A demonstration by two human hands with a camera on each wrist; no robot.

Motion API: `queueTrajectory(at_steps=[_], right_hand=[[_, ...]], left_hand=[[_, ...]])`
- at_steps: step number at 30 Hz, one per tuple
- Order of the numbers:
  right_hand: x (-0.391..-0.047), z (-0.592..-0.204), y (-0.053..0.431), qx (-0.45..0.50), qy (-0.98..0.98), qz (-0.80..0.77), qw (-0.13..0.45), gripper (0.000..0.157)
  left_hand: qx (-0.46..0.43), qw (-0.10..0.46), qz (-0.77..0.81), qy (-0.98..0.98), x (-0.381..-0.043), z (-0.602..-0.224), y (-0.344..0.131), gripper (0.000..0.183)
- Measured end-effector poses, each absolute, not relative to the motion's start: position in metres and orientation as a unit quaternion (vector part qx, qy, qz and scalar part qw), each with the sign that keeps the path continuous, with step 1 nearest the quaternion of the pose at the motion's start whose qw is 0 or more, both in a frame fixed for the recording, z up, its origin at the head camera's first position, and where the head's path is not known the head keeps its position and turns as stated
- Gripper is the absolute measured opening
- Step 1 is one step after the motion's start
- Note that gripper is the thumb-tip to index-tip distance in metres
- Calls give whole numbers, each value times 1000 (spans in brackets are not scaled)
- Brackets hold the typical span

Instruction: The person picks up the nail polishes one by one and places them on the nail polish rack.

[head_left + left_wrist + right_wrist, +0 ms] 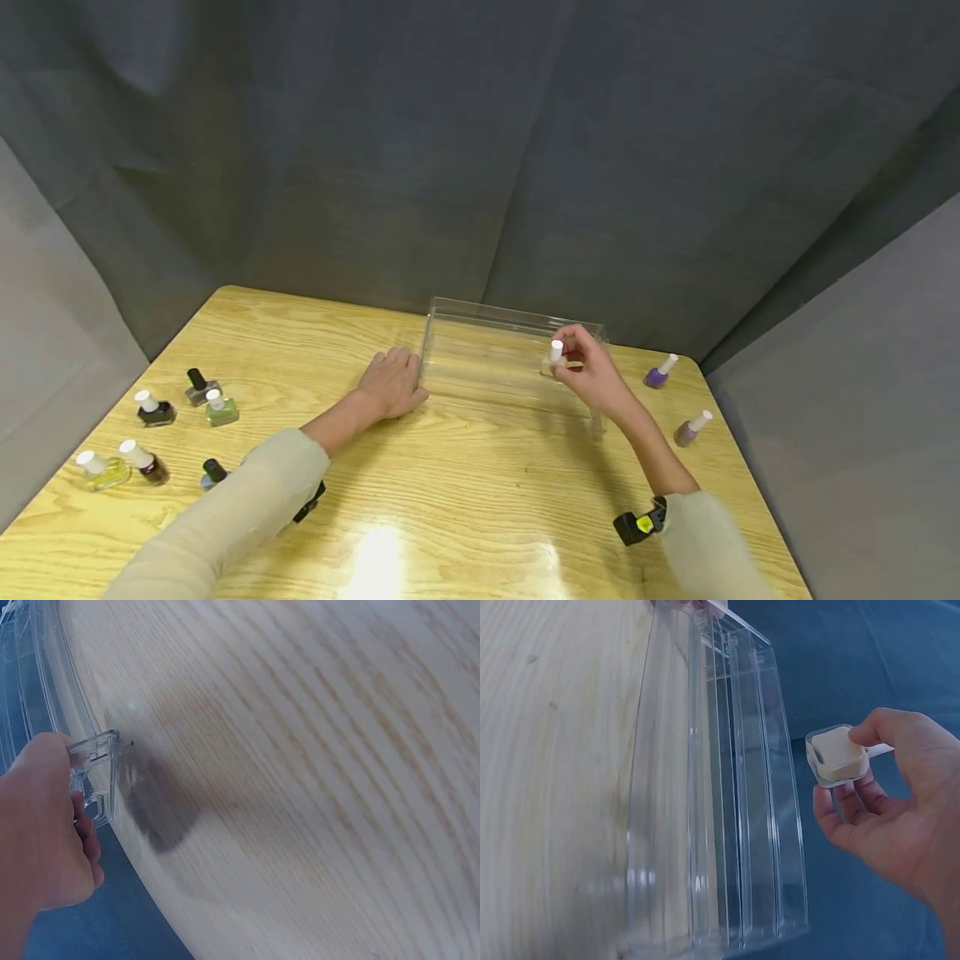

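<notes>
A clear acrylic tiered display rack (pixel 480 371) stands at the back of the wooden table. My left hand (pixel 392 385) holds its left end; in the left wrist view the fingers (pixel 88 840) curl at the rack's clear end piece (pixel 105 769). Over the rack's right part, my right hand (pixel 596 379) pinches a cream nail polish bottle (pixel 838 755) with a white cap (pixel 557 350). Seen from the right wrist, the thumb lies on the bottle's near side, fingers beneath, and the bottle is apart from the rack's tiers (pixel 735 787).
To the right of the rack are a purple nail polish bottle (pixel 656 377) and a mauve one (pixel 686 433). Several more bottles stand at the table's left, among them a green one (pixel 222 411), a yellow one (pixel 112 473) and a blue one (pixel 210 479) near the left sleeve. A dark curtain (pixel 375 167) hangs behind.
</notes>
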State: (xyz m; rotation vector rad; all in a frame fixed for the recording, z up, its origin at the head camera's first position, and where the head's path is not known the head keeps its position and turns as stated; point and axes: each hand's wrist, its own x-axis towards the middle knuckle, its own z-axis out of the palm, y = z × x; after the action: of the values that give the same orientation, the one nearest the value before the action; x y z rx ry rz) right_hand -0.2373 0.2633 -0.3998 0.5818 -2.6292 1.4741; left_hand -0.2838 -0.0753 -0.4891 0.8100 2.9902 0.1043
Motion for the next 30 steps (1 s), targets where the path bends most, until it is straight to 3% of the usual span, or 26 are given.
queueTrajectory(at_steps=[13, 22, 30], right_hand=[[-254, -363, 212, 206, -854, 478, 7, 31], [-296, -387, 208, 211, -856, 471, 0, 35], [-312, -386, 200, 213, -863, 458, 6, 36]], left_hand=[[250, 31, 25, 967, -285, -491, -74, 40], [248, 35, 7, 968, -282, -489, -73, 42], [248, 41, 3, 968, -286, -495, -70, 45]])
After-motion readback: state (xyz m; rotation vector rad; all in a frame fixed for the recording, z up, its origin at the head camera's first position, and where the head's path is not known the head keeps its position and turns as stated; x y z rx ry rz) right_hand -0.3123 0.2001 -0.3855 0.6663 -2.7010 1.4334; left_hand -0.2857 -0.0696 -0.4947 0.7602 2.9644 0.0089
